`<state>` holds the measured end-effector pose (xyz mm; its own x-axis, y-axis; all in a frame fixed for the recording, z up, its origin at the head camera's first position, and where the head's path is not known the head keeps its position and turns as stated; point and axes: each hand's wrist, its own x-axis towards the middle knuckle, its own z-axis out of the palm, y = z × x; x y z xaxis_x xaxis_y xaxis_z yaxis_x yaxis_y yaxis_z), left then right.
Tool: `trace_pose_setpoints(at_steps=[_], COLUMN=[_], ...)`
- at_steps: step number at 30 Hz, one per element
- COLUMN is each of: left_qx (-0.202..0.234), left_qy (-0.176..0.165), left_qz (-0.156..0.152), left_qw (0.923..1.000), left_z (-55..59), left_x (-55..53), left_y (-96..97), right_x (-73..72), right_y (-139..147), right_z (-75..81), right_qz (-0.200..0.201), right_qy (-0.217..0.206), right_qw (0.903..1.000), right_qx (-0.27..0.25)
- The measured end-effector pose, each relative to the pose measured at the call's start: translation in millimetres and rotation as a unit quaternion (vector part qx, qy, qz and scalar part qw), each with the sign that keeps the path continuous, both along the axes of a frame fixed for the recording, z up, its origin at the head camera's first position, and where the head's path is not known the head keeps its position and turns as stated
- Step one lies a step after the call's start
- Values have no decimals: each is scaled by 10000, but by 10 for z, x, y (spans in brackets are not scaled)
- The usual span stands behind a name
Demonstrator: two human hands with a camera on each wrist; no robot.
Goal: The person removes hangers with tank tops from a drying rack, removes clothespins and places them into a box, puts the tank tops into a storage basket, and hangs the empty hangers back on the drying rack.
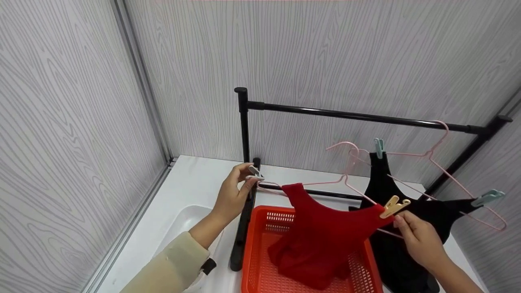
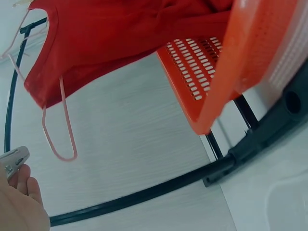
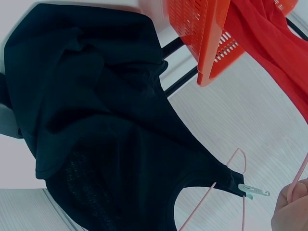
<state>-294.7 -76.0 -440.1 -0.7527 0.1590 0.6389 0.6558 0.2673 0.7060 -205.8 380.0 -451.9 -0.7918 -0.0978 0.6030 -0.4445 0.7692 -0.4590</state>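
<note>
A red sleeveless top (image 1: 325,228) hangs on a pink wire hanger (image 1: 345,162) above an orange basket (image 1: 247,260). My left hand (image 1: 230,195) pinches a pale grey clothespin (image 1: 255,174) beside the hanger's left end. In the left wrist view, that clothespin (image 2: 14,158) is apart from the garment, and the hanger's bare end (image 2: 70,139) sticks out past the strap. A yellow clothespin (image 1: 393,207) clips the right strap. Just beside it, my right hand (image 1: 423,240) grips the hanger's right end, a pink wire (image 3: 299,175) in the right wrist view.
Behind stands a black rack (image 1: 346,114). From its bar hangs a black top (image 1: 395,252) on a pink hanger (image 1: 452,177), clipped with green clothespins (image 1: 379,148). A white tray (image 1: 183,217) lies at the left, and patterned panels (image 1: 195,81) enclose the table.
</note>
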Motion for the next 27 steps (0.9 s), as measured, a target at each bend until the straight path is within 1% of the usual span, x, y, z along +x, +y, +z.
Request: trace_pose_setpoints(at_steps=[8,13,17,21,24,27], left_qx=[-105,-164,-216,-312,-574,-987], left_qy=[-11,-168,-490,-954,-1305,-1595], left_qz=[379,596,810,940,941,938], left_qw=[9992,9979,9953,9905,9853,9778], left_z=[-85,-186,-277,-385,-492,-634], left_x=[88,115,137,158,168,162], left_y=[-314,-499,-642,-777,-865,-931], right_x=[18,34,47,48,45,41], right_y=[-13,-19,-23,-24,-23,-17], right_z=[-5,11,23,22,16,9], right_qz=[25,-9,-40,-44,-45,-37], right_qy=[-26,-34,-48,-36,-42,-33], right_qw=[10000,10000,10000,10000,10000,10000], right_qx=[-61,-36,-25,-42,-37,-37])
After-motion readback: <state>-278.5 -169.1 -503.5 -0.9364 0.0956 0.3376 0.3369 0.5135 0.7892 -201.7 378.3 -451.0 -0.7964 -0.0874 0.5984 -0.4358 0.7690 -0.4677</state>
